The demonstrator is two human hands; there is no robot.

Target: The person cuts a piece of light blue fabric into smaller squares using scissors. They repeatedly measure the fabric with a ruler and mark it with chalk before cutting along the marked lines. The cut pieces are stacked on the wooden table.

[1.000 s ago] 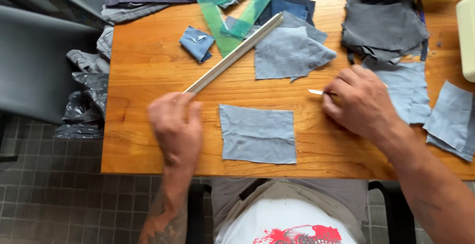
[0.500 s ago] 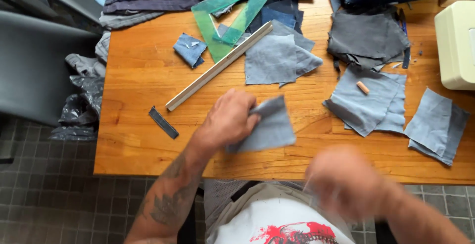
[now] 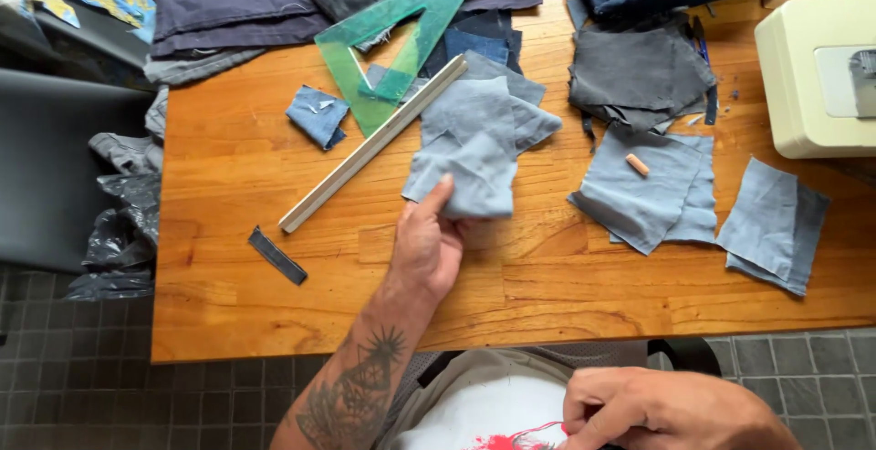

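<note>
My left hand [image 3: 427, 245] grips the lower edge of a light blue denim piece [image 3: 470, 172], thumb on top. The piece lies over other pale denim pieces [image 3: 484, 108] near the middle of the wooden table [image 3: 237, 295]. A long wooden ruler [image 3: 370, 144] lies diagonally just left of the hand. My right hand [image 3: 657, 409] is low over my lap, off the table, with its fingers pinched together beside a red mark on my white shirt. Whether it holds anything is unclear.
A green set square [image 3: 401, 21] lies at the back. A chalk stick [image 3: 637, 164] rests on denim pieces [image 3: 657, 194] to the right, with more denim [image 3: 776, 222] beyond. A cream sewing machine [image 3: 812, 76] stands far right. A dark strip [image 3: 278, 256] and a small folded blue piece [image 3: 318, 115] lie left.
My left hand left the ruler, took the denim rectangle and carried it back onto the other pieces. My right hand dropped the chalk stick and moved down to my lap.
</note>
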